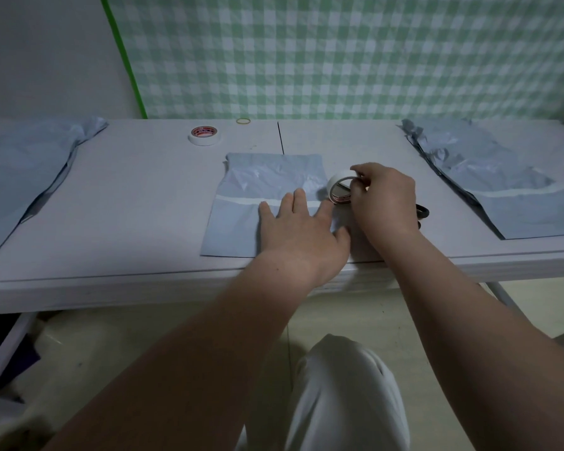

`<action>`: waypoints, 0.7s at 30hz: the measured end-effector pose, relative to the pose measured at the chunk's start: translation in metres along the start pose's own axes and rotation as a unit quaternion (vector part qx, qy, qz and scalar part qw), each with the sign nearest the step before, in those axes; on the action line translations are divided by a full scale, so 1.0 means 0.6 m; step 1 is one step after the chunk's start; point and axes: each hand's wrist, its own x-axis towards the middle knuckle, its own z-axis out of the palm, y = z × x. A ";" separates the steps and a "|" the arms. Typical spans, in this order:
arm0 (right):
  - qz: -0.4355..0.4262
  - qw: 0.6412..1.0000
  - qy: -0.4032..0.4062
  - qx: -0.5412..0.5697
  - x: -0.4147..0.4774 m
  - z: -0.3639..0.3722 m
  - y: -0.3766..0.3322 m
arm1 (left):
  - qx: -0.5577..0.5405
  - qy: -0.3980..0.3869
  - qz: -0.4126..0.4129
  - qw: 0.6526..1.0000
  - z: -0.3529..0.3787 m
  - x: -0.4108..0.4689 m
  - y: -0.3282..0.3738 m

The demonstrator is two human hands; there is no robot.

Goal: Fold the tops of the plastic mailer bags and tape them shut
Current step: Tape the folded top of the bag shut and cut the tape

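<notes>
Left hand [302,232] presses spread on the mailer bag [238,226]; right hand [385,196] pinches the tape roll [334,183], red label unreadable.

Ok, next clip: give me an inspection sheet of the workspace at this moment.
Surface: white table.
Job's things: centre mailer bag, top folded, tape strip across the fold; left bag pile, right bag pile.
Clutter: spare roll and rubber band at the back; scissors partly hidden by the right hand.
Hands: left hand flat on the bag; right hand grips tape roll at its right edge.
Cables: nothing seen.
Surroundings: green checked cloth behind.
</notes>
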 end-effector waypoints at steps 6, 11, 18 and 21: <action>0.028 0.999 -0.044 0.017 -0.009 0.016 -0.022 | -0.101 0.049 0.012 0.994 0.000 0.001 -0.010; 0.053 0.997 -0.056 0.022 -0.018 0.037 -0.034 | -0.085 0.032 0.024 0.996 -0.007 0.000 -0.027; 0.056 0.995 -0.028 -0.082 -0.027 0.051 -0.043 | -0.042 0.024 0.024 0.999 -0.014 -0.012 -0.043; 0.056 0.994 -0.026 -0.094 -0.028 0.053 -0.043 | -0.037 0.018 0.016 0.999 -0.016 -0.015 -0.052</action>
